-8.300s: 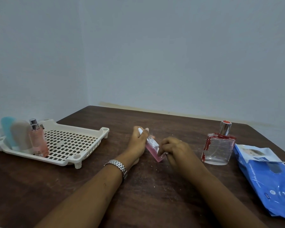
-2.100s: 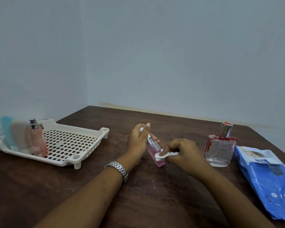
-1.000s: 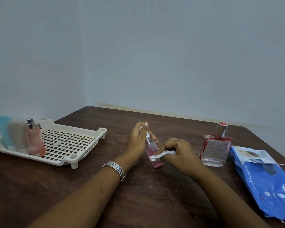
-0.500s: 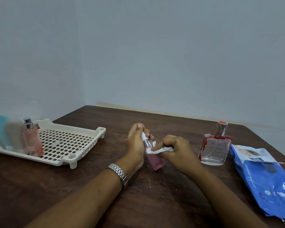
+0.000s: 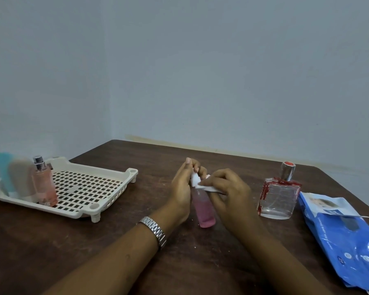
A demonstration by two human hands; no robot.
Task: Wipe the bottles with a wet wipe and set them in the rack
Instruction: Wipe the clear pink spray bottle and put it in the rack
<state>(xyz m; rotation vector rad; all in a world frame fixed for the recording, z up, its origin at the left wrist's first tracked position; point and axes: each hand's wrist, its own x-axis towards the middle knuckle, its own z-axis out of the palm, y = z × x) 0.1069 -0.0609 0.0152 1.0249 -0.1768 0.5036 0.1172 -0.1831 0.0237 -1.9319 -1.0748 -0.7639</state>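
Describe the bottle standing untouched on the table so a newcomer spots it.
On the dark table, look beside the blue wipes pack. The square clear bottle stands there; red trim and a silver cap set it apart from the slim pink bottle being wiped.

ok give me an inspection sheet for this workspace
surface: dark wood table
job's things: pink bottle, wipe at its top; rack with three bottles at its left end; glass bottle and wipe pack on the table, right
clutter: nothing seen
hands: left hand grips pink bottle; right hand pinches wipe
cables: nothing seen
surroundings: plain pale walls
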